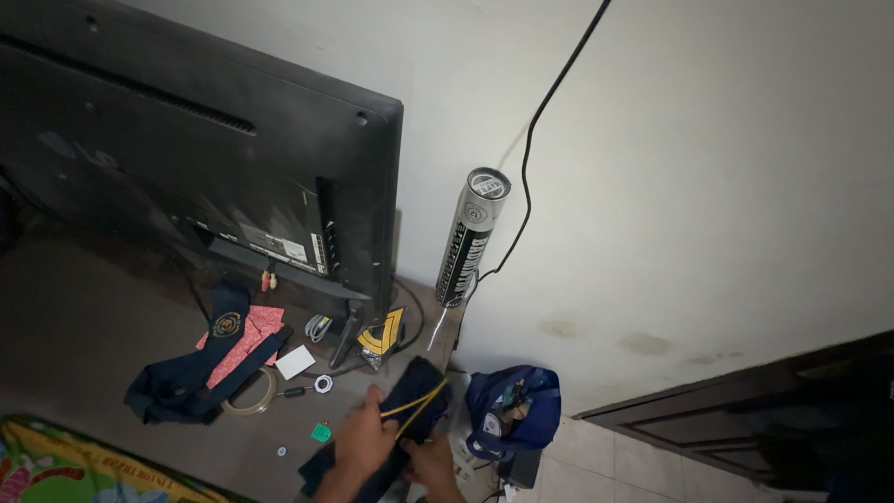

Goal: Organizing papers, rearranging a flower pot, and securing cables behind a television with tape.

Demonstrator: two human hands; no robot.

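Dark case (410, 401), flat, ringed by a yellow band (414, 405), at the worktop (112, 326) edge: left hand (363, 438) lies on top with fingers curled over it, right hand (430, 461) grips its lower end, fingers closed on the case. Step in hand, by the look of it, is working the band along the case; the next move calls for a steady hold against slipping. Beyond the fingers: blue bag (512, 410) to the right on the floor, tape roll (251, 391), dark cloth (196, 368), television (205, 168), tall can (470, 237).
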